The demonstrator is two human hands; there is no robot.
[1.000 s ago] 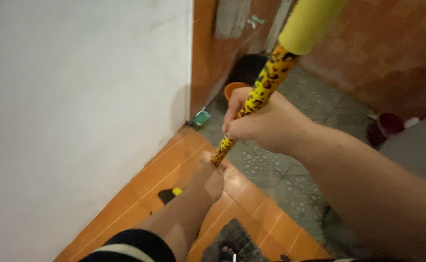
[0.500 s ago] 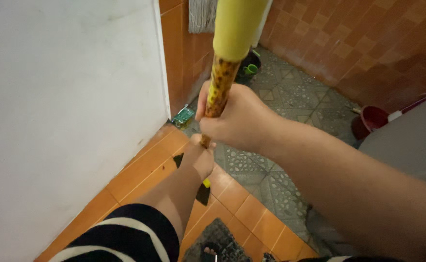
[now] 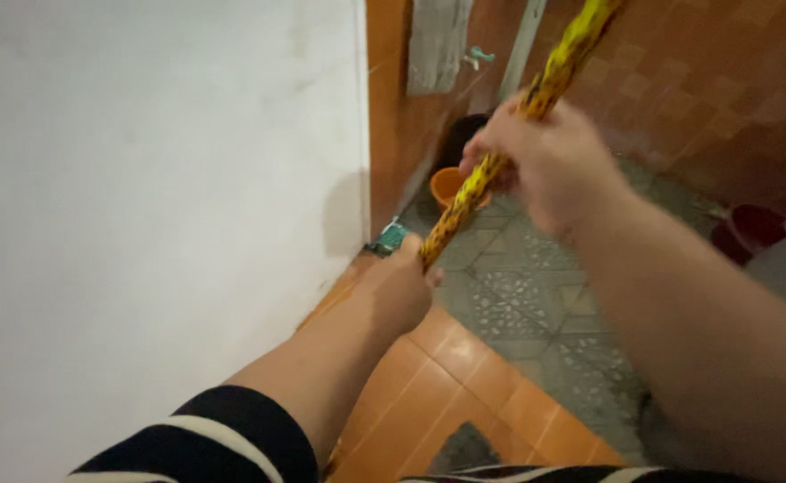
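A long yellow handle with black speckles (image 3: 500, 152) is gripped by both hands. The right hand (image 3: 549, 161) is wrapped tightly around it higher up, fingers curled over the shaft. The left hand (image 3: 402, 286) is closed around it lower down, and the lower end of the handle is hidden behind that fist. A black-and-white striped sleeve (image 3: 205, 443) is seen at the left forearm.

Below, an orange tiled floor (image 3: 464, 385) is met by a grey patterned floor (image 3: 536, 304) farther off. A white wall (image 3: 143, 197) stands to the left, and reddish-brown wall tiles (image 3: 724, 98) are seen to the right. An orange pot (image 3: 451, 186) is set on the grey floor near the wall corner, and a small teal object (image 3: 391, 238) lies at the wall's foot.

The handle's long axis is slanted, running from the lower left up to the top right, out of view.
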